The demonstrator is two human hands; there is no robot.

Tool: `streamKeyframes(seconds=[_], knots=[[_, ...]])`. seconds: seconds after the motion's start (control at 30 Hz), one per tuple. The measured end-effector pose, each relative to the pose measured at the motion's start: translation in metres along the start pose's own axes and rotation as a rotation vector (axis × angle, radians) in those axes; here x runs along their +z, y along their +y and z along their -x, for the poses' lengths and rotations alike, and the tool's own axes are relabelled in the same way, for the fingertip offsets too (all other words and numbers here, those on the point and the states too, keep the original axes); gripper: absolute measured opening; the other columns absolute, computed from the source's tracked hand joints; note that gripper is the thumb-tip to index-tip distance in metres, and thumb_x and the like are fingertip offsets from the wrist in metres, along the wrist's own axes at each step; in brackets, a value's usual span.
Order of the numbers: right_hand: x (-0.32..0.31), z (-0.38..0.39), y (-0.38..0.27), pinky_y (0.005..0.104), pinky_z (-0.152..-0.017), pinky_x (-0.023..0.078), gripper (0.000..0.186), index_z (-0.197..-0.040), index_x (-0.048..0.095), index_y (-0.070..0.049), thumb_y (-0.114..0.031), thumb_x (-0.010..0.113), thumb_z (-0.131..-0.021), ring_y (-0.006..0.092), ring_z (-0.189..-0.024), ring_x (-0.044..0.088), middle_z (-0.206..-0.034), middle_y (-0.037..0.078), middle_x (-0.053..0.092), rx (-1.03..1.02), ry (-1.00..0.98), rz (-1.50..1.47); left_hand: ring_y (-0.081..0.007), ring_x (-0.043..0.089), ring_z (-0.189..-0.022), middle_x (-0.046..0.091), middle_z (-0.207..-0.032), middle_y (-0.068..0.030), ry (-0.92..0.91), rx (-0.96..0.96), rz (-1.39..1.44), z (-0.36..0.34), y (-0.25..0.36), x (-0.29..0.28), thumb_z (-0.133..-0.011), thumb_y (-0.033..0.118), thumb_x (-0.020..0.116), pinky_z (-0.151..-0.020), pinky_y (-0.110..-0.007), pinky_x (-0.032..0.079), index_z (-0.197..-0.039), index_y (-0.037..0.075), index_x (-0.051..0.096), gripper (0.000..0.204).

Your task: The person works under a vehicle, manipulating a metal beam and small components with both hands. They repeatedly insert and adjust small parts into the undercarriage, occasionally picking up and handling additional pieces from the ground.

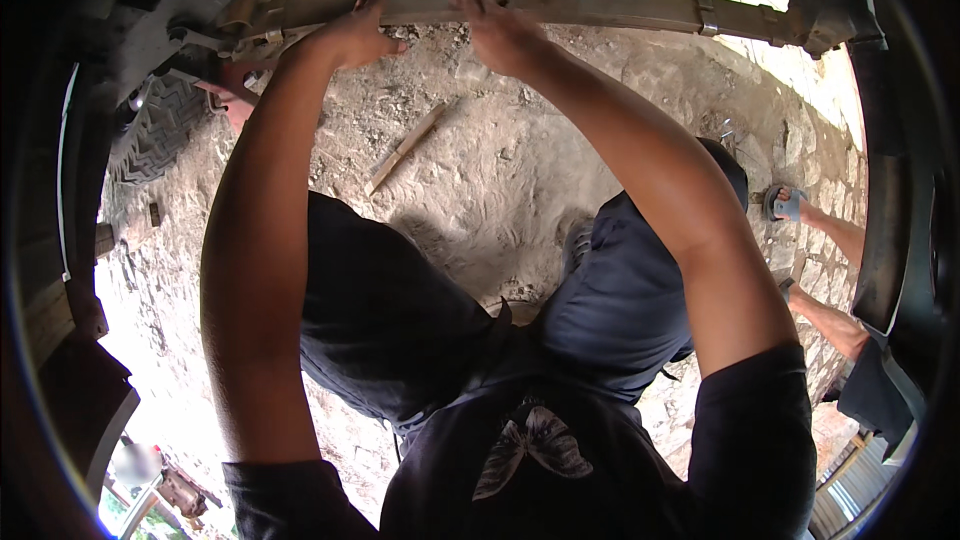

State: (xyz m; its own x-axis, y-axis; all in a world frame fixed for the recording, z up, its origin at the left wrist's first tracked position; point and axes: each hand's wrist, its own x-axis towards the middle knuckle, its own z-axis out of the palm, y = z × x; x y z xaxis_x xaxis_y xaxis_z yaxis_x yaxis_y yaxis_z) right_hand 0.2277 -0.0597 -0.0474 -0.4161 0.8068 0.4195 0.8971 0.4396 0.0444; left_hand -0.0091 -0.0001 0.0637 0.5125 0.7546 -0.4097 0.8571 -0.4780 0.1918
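A long, flat, grey-brown metal bar with clamped bands (600,8) is seen ahead of both hands, its long axis laid from left to right. Its left part is reached by the bare left hand (355,37) — grip loosely open, thumb spread clear, nothing seen clasped. Just left of its middle, the bar is met by the blurred right hand (500,32); whether anything is held in that grip cannot be told. Nearer the person, a thin, pale wooden stick (408,148) is left slanted on the dusty, grey-brown ground (500,200).
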Motion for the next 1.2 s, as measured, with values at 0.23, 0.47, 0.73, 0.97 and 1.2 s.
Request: streamKeyframes(seconds=[0.23, 0.47, 0.73, 0.97, 1.2], knots=[[-0.010, -0.005, -0.015, 0.0395, -0.104, 0.056, 0.070, -0.155, 0.032, 0.006, -0.004, 0.056, -0.090, 0.0416, -0.149, 0.036, -0.160, 0.030, 0.031, 0.037, -0.112, 0.183, -0.0407, 0.027, -0.153, 0.021, -0.164, -0.0322, -0.034, -0.012, 0.071, 0.000, -0.003, -0.008, -0.092, 0.045, 0.073, -0.126, -0.041, 0.026, -0.164, 0.004, 0.006, 0.107], [-0.010, -0.018, -0.023, 0.0395, -0.109, 0.053, 0.073, -0.156, 0.028, 0.006, -0.003, 0.057, -0.090, 0.0380, -0.151, 0.035, -0.166, 0.028, 0.021, 0.190, -0.245, 0.004, -0.0387, 0.035, -0.150, 0.034, -0.162, -0.0288, 0.032, -0.010, 0.087, -0.005, -0.016, 0.001, -0.095, 0.040, 0.071, -0.121, -0.044, 0.032, -0.166, 0.013, 0.010, 0.098], [-0.017, -0.042, -0.033, 0.0419, -0.109, 0.052, 0.069, -0.156, 0.032, 0.003, -0.003, 0.054, -0.091, 0.0325, -0.151, 0.037, -0.164, 0.029, 0.025, 0.122, -0.277, -0.162, -0.0408, 0.048, -0.141, 0.045, -0.155, -0.0270, 0.120, -0.009, 0.073, -0.002, -0.028, 0.000, -0.098, 0.033, 0.067, -0.115, -0.045, 0.041, -0.166, 0.018, 0.013, 0.088], [-0.004, -0.041, -0.033, 0.0444, -0.098, 0.059, 0.070, -0.160, 0.026, -0.002, -0.004, 0.051, -0.094, 0.0352, -0.142, 0.049, -0.164, 0.027, 0.027, 0.109, -0.195, -0.112, -0.0379, 0.043, -0.146, 0.043, -0.157, -0.0245, 0.071, -0.049, 0.085, 0.007, -0.019, -0.009, -0.095, 0.030, 0.071, -0.118, -0.042, 0.036, -0.165, 0.019, 0.022, 0.086], [-0.028, -0.060, -0.061, 0.0415, -0.086, 0.064, 0.074, -0.161, 0.022, -0.002, -0.007, 0.054, -0.094, 0.0344, -0.117, 0.068, -0.164, 0.027, 0.029, 0.186, -0.239, -0.084, -0.0405, 0.054, -0.133, 0.055, -0.144, -0.0266, 0.179, -0.012, -0.051, 0.011, -0.040, -0.007, -0.094, 0.025, 0.069, -0.109, -0.044, 0.046, -0.158, 0.010, 0.035, 0.074]])
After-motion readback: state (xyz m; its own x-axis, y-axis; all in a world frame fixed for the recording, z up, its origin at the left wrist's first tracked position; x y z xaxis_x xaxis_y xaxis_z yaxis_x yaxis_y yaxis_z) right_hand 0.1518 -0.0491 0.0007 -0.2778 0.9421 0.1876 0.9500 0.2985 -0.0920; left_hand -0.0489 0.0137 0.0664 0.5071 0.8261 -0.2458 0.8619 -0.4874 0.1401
